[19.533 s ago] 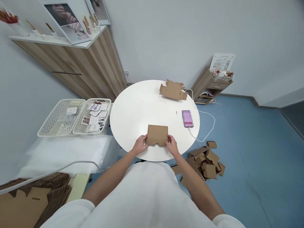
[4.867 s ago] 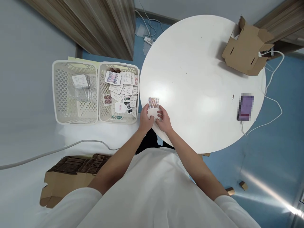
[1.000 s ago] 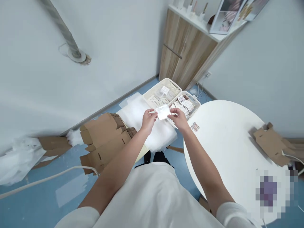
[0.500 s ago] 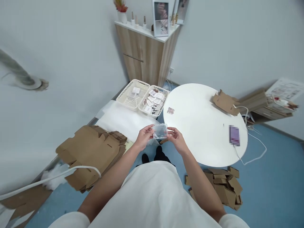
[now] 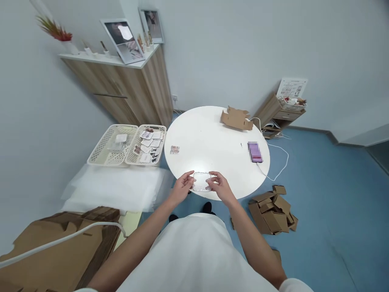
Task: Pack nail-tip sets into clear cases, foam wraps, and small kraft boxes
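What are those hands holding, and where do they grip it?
A clear plastic case: the left hand pinches its left edge, the right hand its right.

I see the box (image 5: 201, 182) as clear, colourless plastic with rounded corners, held by its left and right ends, in front of the table's (image 5: 209, 142) near edge; I can't tell whether it's shut.
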`<state>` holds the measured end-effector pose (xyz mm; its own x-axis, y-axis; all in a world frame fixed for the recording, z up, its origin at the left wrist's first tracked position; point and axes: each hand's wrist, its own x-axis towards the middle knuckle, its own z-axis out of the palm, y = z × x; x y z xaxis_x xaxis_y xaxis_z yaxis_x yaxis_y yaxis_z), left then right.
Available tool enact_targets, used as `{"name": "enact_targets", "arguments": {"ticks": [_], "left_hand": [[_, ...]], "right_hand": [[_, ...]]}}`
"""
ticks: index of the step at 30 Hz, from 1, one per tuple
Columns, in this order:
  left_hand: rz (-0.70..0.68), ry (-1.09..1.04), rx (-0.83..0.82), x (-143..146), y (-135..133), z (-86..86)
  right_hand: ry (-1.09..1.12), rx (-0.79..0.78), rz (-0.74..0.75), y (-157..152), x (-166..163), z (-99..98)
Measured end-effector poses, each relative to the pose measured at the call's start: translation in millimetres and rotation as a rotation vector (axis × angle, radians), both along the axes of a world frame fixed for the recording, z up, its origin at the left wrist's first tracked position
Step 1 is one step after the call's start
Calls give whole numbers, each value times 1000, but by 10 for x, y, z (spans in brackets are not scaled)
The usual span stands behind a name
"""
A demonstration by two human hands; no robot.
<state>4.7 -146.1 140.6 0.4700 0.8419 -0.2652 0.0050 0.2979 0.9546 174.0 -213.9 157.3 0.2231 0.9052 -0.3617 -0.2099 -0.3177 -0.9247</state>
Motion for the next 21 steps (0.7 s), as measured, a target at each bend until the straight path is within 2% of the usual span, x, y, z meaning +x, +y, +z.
{"name": "enact_targets", "arguments": {"ticks": [5, 11, 15, 21], "left_hand": [[-185, 92, 199, 424, -51, 55], [-281, 209, 423, 825, -45, 127], [-332, 237, 488, 988, -23, 158], [-372, 238, 479, 1018, 49, 233]], "right_hand": [[-40, 12, -66, -101, 509, -65], [-85, 35, -96, -212, 889, -117], [-92, 32, -76, -265, 1028, -129], [-80, 39, -69, -231, 1059, -115]]}}
